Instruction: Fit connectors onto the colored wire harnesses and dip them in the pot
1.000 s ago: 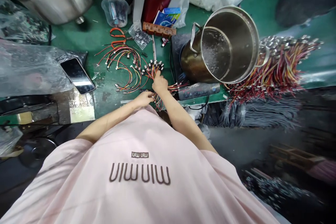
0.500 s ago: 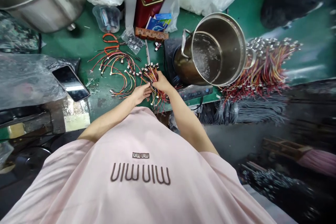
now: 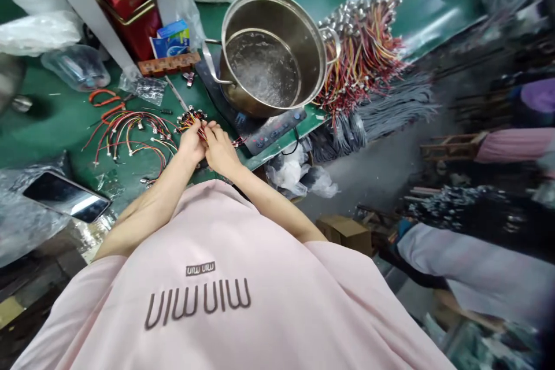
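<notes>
- Between our hands, we're pinching the wired-connector bundle.
- Our left hand, flatter earlier, is now curling beside our right hand, sharing the hold.

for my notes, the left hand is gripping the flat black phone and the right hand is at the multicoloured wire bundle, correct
Not quite: the head view shows the left hand at the multicoloured wire bundle too; the flat black phone lies apart.
</notes>
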A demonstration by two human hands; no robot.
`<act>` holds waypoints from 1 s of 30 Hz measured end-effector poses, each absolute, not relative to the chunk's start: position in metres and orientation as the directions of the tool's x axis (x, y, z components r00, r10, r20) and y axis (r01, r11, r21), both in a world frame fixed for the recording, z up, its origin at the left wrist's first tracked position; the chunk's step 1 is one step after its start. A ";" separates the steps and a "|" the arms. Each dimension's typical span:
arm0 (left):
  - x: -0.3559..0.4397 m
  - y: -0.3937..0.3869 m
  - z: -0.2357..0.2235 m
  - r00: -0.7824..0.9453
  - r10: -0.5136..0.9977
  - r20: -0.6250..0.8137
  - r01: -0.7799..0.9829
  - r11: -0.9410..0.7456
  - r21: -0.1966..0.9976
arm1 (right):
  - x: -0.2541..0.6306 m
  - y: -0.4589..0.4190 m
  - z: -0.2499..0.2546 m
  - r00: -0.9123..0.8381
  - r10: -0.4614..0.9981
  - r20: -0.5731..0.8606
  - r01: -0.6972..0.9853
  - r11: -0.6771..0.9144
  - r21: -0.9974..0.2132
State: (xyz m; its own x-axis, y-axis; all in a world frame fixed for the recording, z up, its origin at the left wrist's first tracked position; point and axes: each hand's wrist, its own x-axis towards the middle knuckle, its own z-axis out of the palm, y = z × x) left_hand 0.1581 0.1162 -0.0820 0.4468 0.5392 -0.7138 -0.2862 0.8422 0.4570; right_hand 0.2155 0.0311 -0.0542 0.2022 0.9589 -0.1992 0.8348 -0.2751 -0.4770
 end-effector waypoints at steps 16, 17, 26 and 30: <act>0.182 0.061 0.038 0.297 0.706 -0.643 -0.553 0.676 0.487 | 0.259 -0.022 0.003 0.088 0.995 0.052 0.571 -0.008 -0.821; 0.186 0.056 0.042 0.279 0.709 -0.648 -0.563 0.667 0.487 | 0.265 -0.025 0.005 0.077 0.996 0.054 0.555 0.002 -0.832; 0.215 0.014 0.078 0.232 0.786 -0.574 -0.628 0.571 0.529 | 0.322 -0.038 0.027 -0.178 0.980 -0.089 0.584 0.033 -0.811; 0.225 -0.002 0.087 0.230 0.794 -0.563 -0.660 0.552 0.510 | 0.346 -0.050 0.037 -0.273 0.957 -0.093 0.553 0.078 -0.829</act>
